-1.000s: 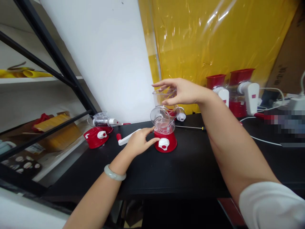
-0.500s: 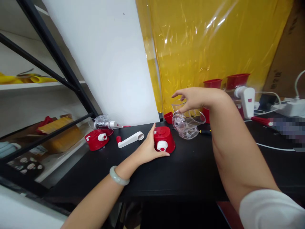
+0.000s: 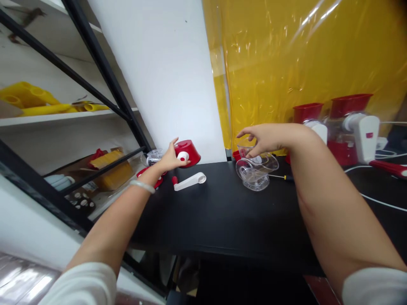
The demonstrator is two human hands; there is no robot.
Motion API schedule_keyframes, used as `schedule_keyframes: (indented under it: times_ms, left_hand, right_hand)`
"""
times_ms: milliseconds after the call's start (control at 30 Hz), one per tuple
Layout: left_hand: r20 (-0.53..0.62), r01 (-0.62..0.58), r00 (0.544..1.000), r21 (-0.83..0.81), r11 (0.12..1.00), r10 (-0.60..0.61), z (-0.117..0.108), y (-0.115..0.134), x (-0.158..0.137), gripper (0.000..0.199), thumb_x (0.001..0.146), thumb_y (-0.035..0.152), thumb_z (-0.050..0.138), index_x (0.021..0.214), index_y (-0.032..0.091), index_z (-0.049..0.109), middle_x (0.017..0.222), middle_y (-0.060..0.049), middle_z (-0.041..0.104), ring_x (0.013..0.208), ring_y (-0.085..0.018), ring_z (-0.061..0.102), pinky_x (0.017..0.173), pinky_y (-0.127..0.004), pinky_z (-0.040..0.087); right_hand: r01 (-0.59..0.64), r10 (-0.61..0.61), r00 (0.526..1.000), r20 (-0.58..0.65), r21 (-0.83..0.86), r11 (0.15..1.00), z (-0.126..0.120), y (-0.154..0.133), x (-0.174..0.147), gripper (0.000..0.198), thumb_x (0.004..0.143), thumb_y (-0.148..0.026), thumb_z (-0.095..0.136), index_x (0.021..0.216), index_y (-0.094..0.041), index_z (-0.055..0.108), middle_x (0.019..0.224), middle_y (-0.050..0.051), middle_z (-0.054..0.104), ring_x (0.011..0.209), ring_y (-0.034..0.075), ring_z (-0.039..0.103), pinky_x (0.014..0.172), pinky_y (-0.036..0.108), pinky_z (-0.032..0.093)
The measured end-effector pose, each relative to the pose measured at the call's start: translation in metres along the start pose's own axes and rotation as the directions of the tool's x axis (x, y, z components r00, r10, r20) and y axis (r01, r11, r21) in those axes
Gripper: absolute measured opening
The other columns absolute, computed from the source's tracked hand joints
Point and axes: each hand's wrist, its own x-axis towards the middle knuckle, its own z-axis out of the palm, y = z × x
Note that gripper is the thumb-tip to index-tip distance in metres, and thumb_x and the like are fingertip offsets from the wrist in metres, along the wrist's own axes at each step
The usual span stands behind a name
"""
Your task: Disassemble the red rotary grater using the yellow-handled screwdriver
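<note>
My left hand (image 3: 170, 160) grips a red suction base (image 3: 188, 152) with a white knob on its front, thumb below and fingers behind. The base is near the white wall, above the table's back left. Just below it lies a white crank handle (image 3: 190, 181) with a red grip. My right hand (image 3: 262, 140) is curled at the upper rim of a clear plastic grater housing (image 3: 254, 180), thumb on the near side; part of the contact is hidden. A screwdriver (image 3: 282, 177) lies beside the housing, partly behind my right forearm.
Another red base (image 3: 158, 183) and a clear housing with a metal grater drum (image 3: 154, 157) stand behind my left wrist. Assembled red-and-white graters (image 3: 361, 135) stand at the right, near white cables. A black-framed shelf (image 3: 110, 95) borders the left; yellow sheeting (image 3: 270, 63) hangs behind the black table (image 3: 222, 220).
My left hand has carried the red base up and left, from the table's middle toward the wall. My right hand stays at the clear housing. The view has shifted left.
</note>
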Motion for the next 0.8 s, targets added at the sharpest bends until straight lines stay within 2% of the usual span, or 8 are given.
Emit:
schedule_keyframes:
  times_ms: [67, 133, 267, 400, 567, 800]
  left_hand:
    - [0.005, 0.031, 1.000, 0.078, 0.997, -0.031, -0.009, -0.029, 0.010, 0.118, 0.058, 0.033, 0.084, 0.151, 0.012, 0.013, 0.139, -0.020, 0.048, 0.125, -0.030, 0.053, 0.111, -0.045, 0.038]
    - [-0.020, 0.066, 0.998, 0.156, 0.985, -0.064, -0.008, -0.053, 0.014, 0.112, 0.054, 0.033, 0.086, 0.146, 0.009, 0.026, 0.144, -0.021, 0.043, 0.129, -0.032, 0.048, 0.113, -0.043, 0.036]
    - [0.021, 0.115, 0.993, 0.146, 0.982, -0.120, 0.002, -0.083, 0.016, 0.098, 0.062, 0.034, 0.081, 0.143, 0.009, 0.031, 0.141, -0.020, 0.047, 0.124, -0.027, 0.054, 0.107, -0.038, 0.043]
    - [0.060, 0.122, 0.989, 0.161, 0.979, -0.133, 0.009, -0.091, 0.018, 0.098, 0.059, 0.029, 0.083, 0.140, 0.008, 0.034, 0.138, -0.020, 0.051, 0.121, -0.027, 0.055, 0.105, -0.039, 0.044]
    - [0.131, 0.137, 0.978, 0.195, 0.971, -0.164, 0.011, -0.096, 0.021, 0.097, 0.062, 0.028, 0.080, 0.143, 0.010, 0.030, 0.136, -0.019, 0.053, 0.115, -0.026, 0.059, 0.100, -0.037, 0.049]
    - [0.162, 0.152, 0.960, 0.381, 0.912, -0.227, 0.006, -0.100, 0.026, 0.102, 0.059, 0.036, 0.079, 0.145, 0.010, 0.030, 0.137, -0.020, 0.051, 0.122, -0.031, 0.054, 0.104, -0.038, 0.043]
  right_hand:
    - [0.005, -0.005, 1.000, 0.023, 0.009, 1.000, 0.002, -0.005, 0.002, 0.084, 0.063, -0.046, 0.077, 0.140, -0.029, 0.049, 0.131, 0.007, 0.063, 0.110, 0.034, 0.064, 0.085, 0.042, 0.053]
    - [0.017, -0.018, 0.999, 0.044, 0.023, 1.000, 0.004, -0.009, 0.003, 0.085, 0.062, -0.045, 0.078, 0.141, -0.029, 0.049, 0.131, 0.007, 0.064, 0.109, 0.034, 0.065, 0.085, 0.041, 0.053]
    - [0.042, -0.047, 0.997, 0.058, 0.073, 0.996, 0.005, -0.009, 0.004, 0.088, 0.061, -0.044, 0.079, 0.142, -0.027, 0.048, 0.129, 0.008, 0.065, 0.109, 0.034, 0.065, 0.086, 0.041, 0.053]
    - [0.037, -0.042, 0.998, 0.055, 0.083, 0.996, 0.005, -0.006, 0.005, 0.088, 0.061, -0.044, 0.079, 0.142, -0.029, 0.048, 0.126, 0.007, 0.067, 0.110, 0.034, 0.065, 0.087, 0.041, 0.053]
    - [0.033, -0.036, 0.999, 0.035, 0.078, 0.996, 0.004, -0.006, 0.003, 0.086, 0.061, -0.043, 0.079, 0.141, -0.029, 0.049, 0.129, 0.006, 0.065, 0.113, 0.035, 0.063, 0.088, 0.044, 0.053]
    - [0.022, -0.025, 0.998, 0.061, 0.051, 0.998, 0.003, -0.008, 0.002, 0.085, 0.064, -0.046, 0.078, 0.142, -0.028, 0.048, 0.123, 0.007, 0.068, 0.110, 0.034, 0.065, 0.086, 0.042, 0.053]
